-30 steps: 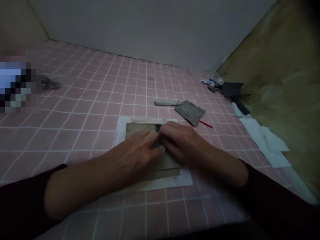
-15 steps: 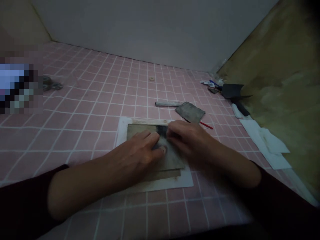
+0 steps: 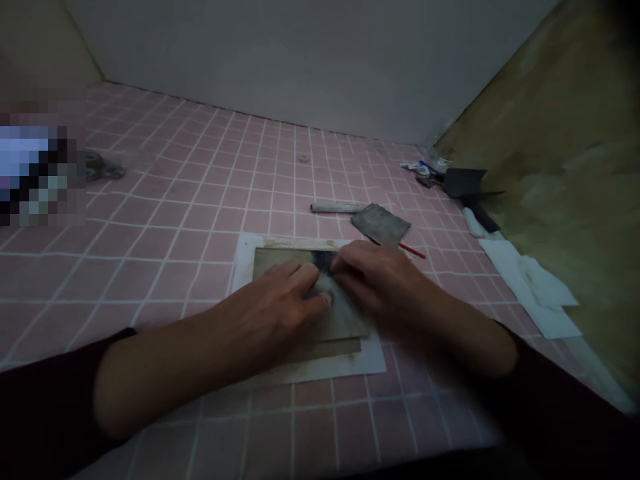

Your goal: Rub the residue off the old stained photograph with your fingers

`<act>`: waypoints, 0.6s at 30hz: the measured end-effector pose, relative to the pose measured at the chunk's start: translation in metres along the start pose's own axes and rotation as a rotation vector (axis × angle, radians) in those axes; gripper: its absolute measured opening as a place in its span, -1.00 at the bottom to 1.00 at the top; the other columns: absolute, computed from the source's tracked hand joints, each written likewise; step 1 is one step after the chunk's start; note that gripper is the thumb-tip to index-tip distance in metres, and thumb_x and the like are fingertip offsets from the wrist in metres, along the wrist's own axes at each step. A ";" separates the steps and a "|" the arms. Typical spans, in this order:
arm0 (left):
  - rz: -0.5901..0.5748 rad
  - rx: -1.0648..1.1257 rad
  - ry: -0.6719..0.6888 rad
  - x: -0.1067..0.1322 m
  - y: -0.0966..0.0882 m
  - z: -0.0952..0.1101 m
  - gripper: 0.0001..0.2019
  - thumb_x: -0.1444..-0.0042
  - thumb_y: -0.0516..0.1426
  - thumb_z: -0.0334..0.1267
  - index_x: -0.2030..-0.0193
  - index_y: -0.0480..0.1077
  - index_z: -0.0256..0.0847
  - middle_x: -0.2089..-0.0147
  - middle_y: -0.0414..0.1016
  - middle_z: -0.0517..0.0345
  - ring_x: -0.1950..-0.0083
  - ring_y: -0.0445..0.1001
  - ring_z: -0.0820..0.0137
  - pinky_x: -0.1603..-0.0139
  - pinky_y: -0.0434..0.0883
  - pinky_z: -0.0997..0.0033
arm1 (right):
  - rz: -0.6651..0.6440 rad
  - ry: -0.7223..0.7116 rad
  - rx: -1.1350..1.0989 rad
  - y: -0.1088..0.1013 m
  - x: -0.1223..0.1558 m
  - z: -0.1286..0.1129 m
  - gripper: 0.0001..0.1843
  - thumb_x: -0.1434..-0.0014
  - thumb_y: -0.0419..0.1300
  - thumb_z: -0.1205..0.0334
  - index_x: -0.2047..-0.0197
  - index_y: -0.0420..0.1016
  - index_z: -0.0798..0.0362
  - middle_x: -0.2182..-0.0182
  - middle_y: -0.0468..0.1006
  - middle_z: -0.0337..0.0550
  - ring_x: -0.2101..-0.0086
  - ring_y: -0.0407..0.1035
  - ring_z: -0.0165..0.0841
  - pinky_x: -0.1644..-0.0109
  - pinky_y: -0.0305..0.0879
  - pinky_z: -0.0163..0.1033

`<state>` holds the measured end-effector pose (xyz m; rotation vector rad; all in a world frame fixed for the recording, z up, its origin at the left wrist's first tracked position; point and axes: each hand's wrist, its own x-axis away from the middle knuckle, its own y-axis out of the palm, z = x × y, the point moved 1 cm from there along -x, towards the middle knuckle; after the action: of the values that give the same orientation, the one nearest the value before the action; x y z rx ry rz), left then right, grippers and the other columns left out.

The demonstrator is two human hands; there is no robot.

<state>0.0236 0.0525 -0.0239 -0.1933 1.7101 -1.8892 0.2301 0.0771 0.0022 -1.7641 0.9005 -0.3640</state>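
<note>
A grey-brown sheet [image 3: 343, 325] lies on a larger white paper [image 3: 373, 360] in front of me. Pressing down on the sheet from the left is my left hand [image 3: 285, 293], its thumb apart from its bent fingers and nothing held in it. My right hand [image 3: 373, 273] is pinched closed at the sheet's upper right, beside a black patch [image 3: 323, 259]. Whatever sits between those fingertips is hidden from view. Part of the sheet lies beneath both hands.
Beyond the paper are a grey rod [image 3: 333, 208], a folded grey cloth-like piece [image 3: 383, 225] and a thin red stick [image 3: 413, 251]. A small ring [image 3: 303, 159] lies farther back. White papers [image 3: 535, 287] and a black-bladed tool [image 3: 465, 181] lie along the right wall.
My right hand has shifted very slightly at the black patch, still pinched. The left hand stays pressed on the sheet.
</note>
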 end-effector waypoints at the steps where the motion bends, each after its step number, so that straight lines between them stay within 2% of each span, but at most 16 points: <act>1: 0.002 0.000 -0.004 0.000 0.000 0.000 -0.79 -0.33 -0.04 -0.40 0.23 0.40 -0.24 0.25 0.23 0.10 0.26 0.18 0.35 0.20 0.28 0.28 | 0.012 -0.027 -0.029 0.002 -0.001 -0.002 -0.90 -0.29 0.05 0.41 0.28 0.30 0.06 0.35 0.44 -0.16 0.34 0.30 -0.37 0.22 0.18 -0.27; 4: -0.005 0.009 -0.009 0.000 0.000 0.000 -0.78 -0.33 -0.06 -0.40 0.24 0.40 -0.24 0.25 0.23 0.09 0.26 0.18 0.34 0.21 0.28 0.28 | 0.006 -0.056 -0.057 0.003 -0.003 -0.005 -0.88 -0.29 0.03 0.41 0.30 0.26 0.05 0.37 0.41 -0.18 0.35 0.27 -0.38 0.24 0.17 -0.27; 8: -0.015 0.018 0.008 0.000 0.001 -0.001 -0.80 -0.32 -0.03 -0.42 0.15 0.41 -0.25 0.19 0.28 0.06 0.23 0.21 0.33 0.19 0.29 0.26 | -0.025 0.017 0.014 -0.002 0.000 -0.002 -0.84 -0.25 0.06 0.45 0.35 0.23 0.04 0.42 0.36 -0.23 0.39 0.24 -0.40 0.29 0.12 -0.29; 13: 0.029 0.025 0.001 -0.001 0.000 -0.001 -0.78 -0.30 -0.04 -0.44 0.29 0.39 -0.25 0.28 0.22 0.10 0.30 0.16 0.35 0.25 0.26 0.28 | -0.006 -0.062 -0.057 0.002 -0.003 -0.004 -0.87 -0.29 0.03 0.40 0.32 0.24 0.05 0.37 0.38 -0.19 0.35 0.26 -0.38 0.24 0.16 -0.27; 18: -0.009 0.020 0.009 0.000 -0.002 0.000 -0.80 -0.33 -0.04 -0.41 0.17 0.41 -0.25 0.21 0.27 0.07 0.25 0.21 0.33 0.22 0.28 0.28 | -0.033 0.003 0.017 -0.004 0.000 0.003 -0.83 -0.24 0.09 0.45 0.37 0.25 0.05 0.44 0.35 -0.24 0.39 0.24 -0.40 0.28 0.12 -0.29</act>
<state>0.0230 0.0526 -0.0220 -0.1852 1.6986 -1.9159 0.2340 0.0796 0.0047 -1.7649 0.8696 -0.3949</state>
